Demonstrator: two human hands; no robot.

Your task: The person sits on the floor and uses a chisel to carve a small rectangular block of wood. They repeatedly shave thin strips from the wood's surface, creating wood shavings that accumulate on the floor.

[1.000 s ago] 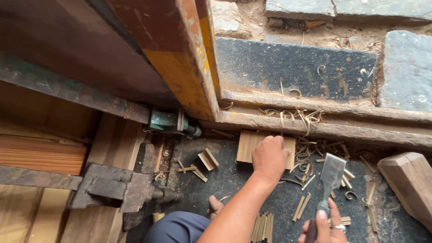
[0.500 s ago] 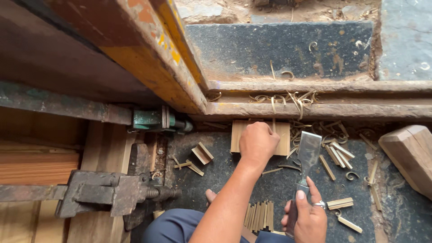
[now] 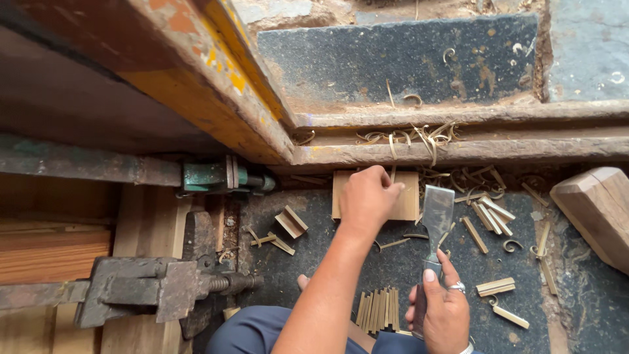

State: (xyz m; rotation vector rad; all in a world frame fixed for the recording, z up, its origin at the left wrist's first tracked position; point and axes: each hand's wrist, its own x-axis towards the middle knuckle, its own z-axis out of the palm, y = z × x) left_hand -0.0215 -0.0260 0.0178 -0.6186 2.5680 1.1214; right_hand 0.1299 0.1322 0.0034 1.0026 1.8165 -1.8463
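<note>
Head view: the left hand (image 3: 369, 196) presses down, fingers curled, on a flat wood block (image 3: 405, 202) lying on the dark floor (image 3: 327, 262) against the timber sill (image 3: 458, 149). The right hand (image 3: 445, 313) is clamped round a chisel (image 3: 435, 219), blade pointing up and away, its long axis running toward the block's right edge. The blade tip sits just beside the block. Cut strips (image 3: 379, 309) lie bundled between both forearms.
</note>
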